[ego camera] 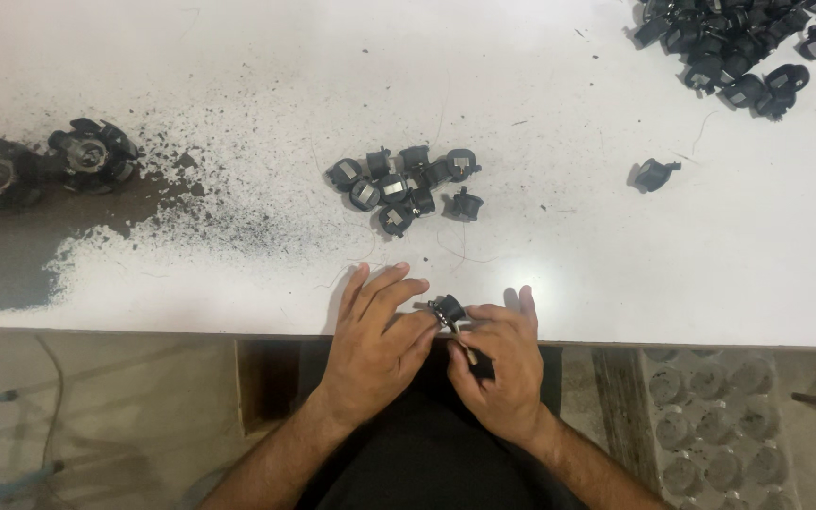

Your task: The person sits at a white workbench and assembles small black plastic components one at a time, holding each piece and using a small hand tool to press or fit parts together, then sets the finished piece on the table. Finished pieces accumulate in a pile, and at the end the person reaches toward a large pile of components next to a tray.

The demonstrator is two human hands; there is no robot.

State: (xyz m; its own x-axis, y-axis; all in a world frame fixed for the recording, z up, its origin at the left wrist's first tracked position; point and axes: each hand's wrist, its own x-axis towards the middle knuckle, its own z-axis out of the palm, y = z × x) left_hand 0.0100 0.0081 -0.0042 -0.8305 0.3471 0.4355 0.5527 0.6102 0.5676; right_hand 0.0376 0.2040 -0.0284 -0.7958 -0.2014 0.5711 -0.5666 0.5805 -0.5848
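— At six o'clock, by the near edge of the white table (569, 236): two bare hands, close together. Holding what?

— Left hand (375, 345) at about seven o'clock, fingers long and a bit apart, tips touching a small black part (448, 308). Right hand (501, 364) just beside it, fingers curled in tight, pinching that same part from below. Maybe a thin metal bit sticking out by the thumb, too small to tell.

— And the black part, where?

— Right between both hands, over the table edge, near six o'clock.

— Up higher?

— At the middle, toward twelve o'clock from the hands: a little clump of black parts (406, 187), touching one another, some with grey squares on top. At two o'clock, one lone black part (654, 175). At one o'clock, far corner, a big heap of black parts (734, 47).

— Over at the left?

— At ten o'clock, two round black pieces (44, 165) with metal middles, side by side, next to a dark worn patch (21, 264) with lots of tiny specks.

— Below the table?

— At four o'clock, a tray with round cups (710, 425), down low.
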